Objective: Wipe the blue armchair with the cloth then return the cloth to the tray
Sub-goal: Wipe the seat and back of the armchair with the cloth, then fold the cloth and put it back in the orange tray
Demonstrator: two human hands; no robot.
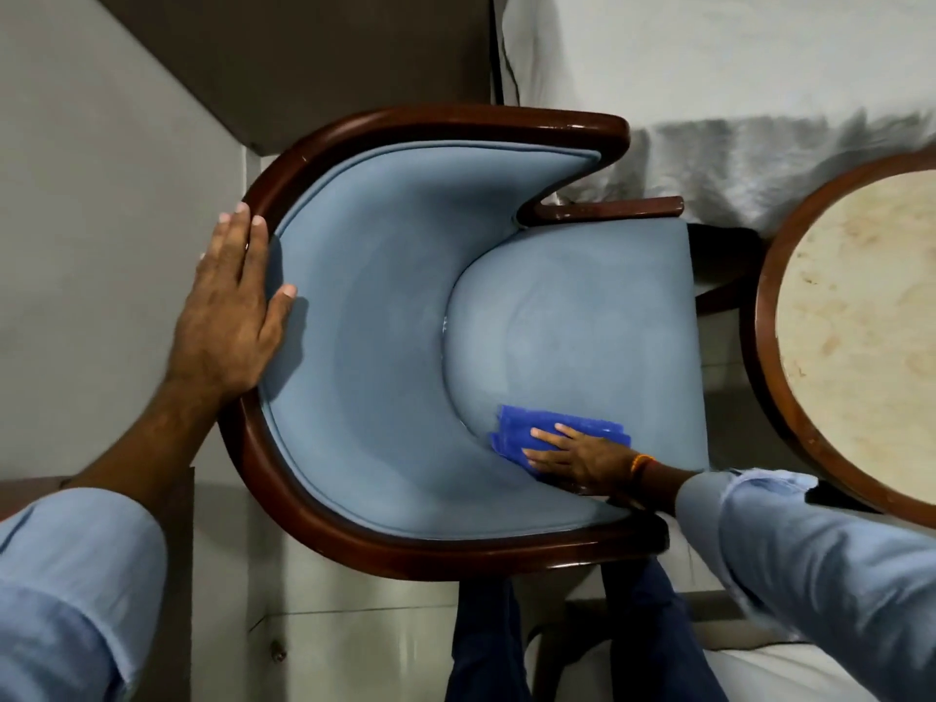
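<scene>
The right hand point(577, 461) presses its fingers point(544, 437) flat and spread on the cloth point(557, 430), which lies on the armchair point(385, 347) seat where it meets the padded arm. The left hand point(230, 316) rests released, palm down, on the wooden rim. Good wiping likely means even pressure and overlapping strokes away from the fingers, across the seat. No tray shows.
</scene>
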